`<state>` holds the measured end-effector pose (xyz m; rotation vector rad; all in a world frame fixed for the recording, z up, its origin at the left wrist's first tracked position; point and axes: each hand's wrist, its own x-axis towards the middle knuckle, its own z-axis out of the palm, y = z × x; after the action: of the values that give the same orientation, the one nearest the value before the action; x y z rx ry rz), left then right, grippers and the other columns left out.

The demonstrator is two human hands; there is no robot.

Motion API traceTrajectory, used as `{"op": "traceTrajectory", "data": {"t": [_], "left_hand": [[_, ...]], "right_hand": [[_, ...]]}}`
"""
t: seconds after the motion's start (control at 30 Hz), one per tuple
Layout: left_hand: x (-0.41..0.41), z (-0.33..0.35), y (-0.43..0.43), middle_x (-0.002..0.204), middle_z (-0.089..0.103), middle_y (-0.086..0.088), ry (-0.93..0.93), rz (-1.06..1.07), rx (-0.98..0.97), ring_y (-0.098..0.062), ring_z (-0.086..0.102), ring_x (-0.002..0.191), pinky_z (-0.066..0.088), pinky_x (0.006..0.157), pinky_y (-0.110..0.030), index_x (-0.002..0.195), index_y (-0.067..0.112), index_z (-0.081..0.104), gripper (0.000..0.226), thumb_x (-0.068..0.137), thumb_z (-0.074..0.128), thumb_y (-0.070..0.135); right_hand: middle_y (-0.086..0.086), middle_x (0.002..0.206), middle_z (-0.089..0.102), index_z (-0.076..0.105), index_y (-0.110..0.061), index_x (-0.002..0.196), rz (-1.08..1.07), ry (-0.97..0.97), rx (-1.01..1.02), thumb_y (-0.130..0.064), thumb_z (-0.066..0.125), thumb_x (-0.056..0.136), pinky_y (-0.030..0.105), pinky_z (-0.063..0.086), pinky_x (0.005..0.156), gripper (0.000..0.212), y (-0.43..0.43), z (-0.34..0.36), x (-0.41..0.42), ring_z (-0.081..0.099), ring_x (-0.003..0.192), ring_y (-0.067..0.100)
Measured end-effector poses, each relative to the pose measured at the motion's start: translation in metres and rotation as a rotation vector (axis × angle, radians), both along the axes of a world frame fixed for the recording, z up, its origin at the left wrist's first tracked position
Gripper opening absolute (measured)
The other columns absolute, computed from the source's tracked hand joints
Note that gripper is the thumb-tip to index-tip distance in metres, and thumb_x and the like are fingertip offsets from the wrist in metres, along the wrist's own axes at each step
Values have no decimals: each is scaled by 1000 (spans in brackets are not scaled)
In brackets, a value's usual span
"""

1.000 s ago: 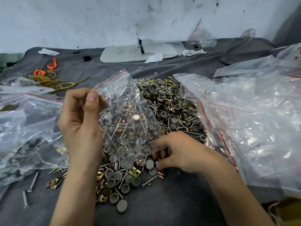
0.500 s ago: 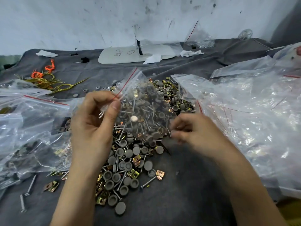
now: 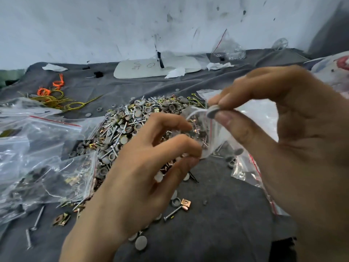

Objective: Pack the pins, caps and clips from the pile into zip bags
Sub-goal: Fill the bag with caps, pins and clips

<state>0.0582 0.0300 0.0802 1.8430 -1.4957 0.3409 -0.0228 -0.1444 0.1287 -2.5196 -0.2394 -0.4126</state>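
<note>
Surface: grey cloth [image 3: 217, 214] — pile [image 3: 132, 121] on it.
Left hand [image 3: 143, 182]: pinches the zip bag [image 3: 213, 140] by its edge.
Right hand [image 3: 294, 148]: pinches a grey cap [image 3: 212, 112] at the bag's mouth.

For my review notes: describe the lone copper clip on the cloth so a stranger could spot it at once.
From the pile on the grey cloth, come toward the camera past its loose edge. A square copper clip lies flat beside a cupped grey cap, a pin just below. It is bright copper with a square hole; the loose clip far left is dull brass.
</note>
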Motion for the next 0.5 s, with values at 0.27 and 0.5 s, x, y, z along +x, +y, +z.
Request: {"op": "traceTrajectory", "data": {"t": [0.27, 0.5], "left_hand": [[3, -5, -5, 115, 58, -2, 73, -70, -163, -9, 57, 111, 45, 91, -24, 93, 16, 64, 10, 95, 55, 19], [16, -16, -7, 109, 63, 11, 424, -71, -382, -15, 62, 105, 46, 86, -28, 91, 31, 57, 8, 93, 56, 23]], "right_hand": [[-12, 99, 64, 69, -21, 88, -234, -446, 145, -16, 67, 85, 21, 42, 91, 7, 11, -30, -18, 57, 105, 9], [-10, 81, 72, 69, -24, 84, -398, -387, 699, -2, 60, 84, 16, 51, 69, 24, -5, -53, 5, 66, 78, 2]]}}
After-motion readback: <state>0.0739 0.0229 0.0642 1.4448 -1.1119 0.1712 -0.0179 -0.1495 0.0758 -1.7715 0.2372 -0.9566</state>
